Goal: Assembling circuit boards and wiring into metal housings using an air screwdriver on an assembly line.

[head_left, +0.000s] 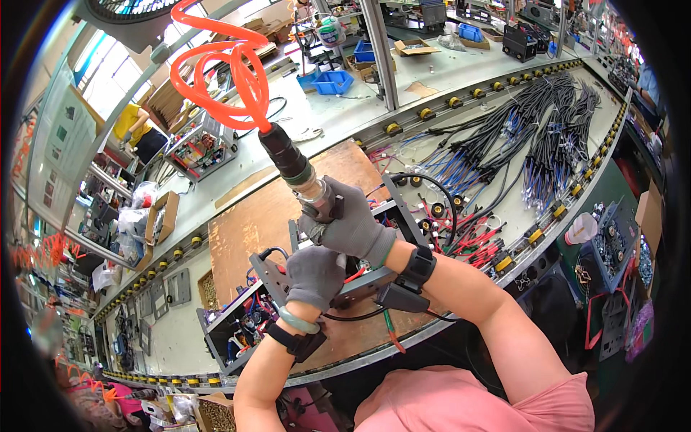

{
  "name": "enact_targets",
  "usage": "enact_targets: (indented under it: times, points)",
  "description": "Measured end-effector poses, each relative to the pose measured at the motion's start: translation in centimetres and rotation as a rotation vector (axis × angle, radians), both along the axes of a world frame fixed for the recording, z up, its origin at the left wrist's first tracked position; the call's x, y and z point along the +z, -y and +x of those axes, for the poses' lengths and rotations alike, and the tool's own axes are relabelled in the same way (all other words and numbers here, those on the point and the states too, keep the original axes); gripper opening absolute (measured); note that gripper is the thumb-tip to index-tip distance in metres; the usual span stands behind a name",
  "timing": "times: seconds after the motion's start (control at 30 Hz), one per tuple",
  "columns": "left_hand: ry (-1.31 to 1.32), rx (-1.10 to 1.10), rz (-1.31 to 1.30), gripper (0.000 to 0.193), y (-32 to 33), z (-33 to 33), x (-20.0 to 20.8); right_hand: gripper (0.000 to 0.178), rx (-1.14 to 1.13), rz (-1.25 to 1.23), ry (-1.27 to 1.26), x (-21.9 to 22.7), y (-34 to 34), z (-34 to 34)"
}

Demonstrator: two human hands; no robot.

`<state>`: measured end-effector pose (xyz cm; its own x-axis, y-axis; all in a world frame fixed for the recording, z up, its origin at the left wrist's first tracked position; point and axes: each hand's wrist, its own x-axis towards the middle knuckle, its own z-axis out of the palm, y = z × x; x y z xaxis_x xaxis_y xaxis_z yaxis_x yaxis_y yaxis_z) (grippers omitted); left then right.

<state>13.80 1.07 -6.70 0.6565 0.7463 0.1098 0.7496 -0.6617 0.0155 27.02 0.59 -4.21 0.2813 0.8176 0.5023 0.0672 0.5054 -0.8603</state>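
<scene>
My right hand (pixel 353 225), in a grey glove, is wrapped round an air screwdriver (pixel 286 155) with a black top and a metal body. A coiled orange air hose (pixel 248 79) runs up from it. Just below and to the left, my gloved left hand (pixel 315 275) is closed against a grey metal panel (pixel 270 277); whatever its fingers hold is hidden. Under both hands lies an open metal chassis (pixel 237 324) with wires and electronic parts inside. The driver's tip is covered by my hands.
The chassis rests on a wooden board (pixel 245 230) on the roller-edged bench. Bundles of black cables (pixel 533 122) and red-ended leads (pixel 479 245) lie to the right. Flat grey plates (pixel 178 288) lie left. A bin of screws (pixel 612 241) stands far right. Behind, a person (pixel 137 129) in yellow stands.
</scene>
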Motion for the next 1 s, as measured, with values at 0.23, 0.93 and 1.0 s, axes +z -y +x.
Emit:
enact_targets:
  times: [0.23,0.93,1.0]
  points:
    - [0.018,0.013,0.006,0.032,0.0,-0.3,-0.3,0.025,0.068,-0.07,0.064,0.1,0.1,0.0]
    - [1.157,0.222,-0.765,0.029,-1.3,-4.2,1.4,0.024,0.054,-0.076,0.11,0.5,0.3,0.2]
    - [1.132,0.083,-0.544,0.033,0.0,-6.3,2.0,0.023,0.103,-0.028,0.033,0.1,0.0,0.6]
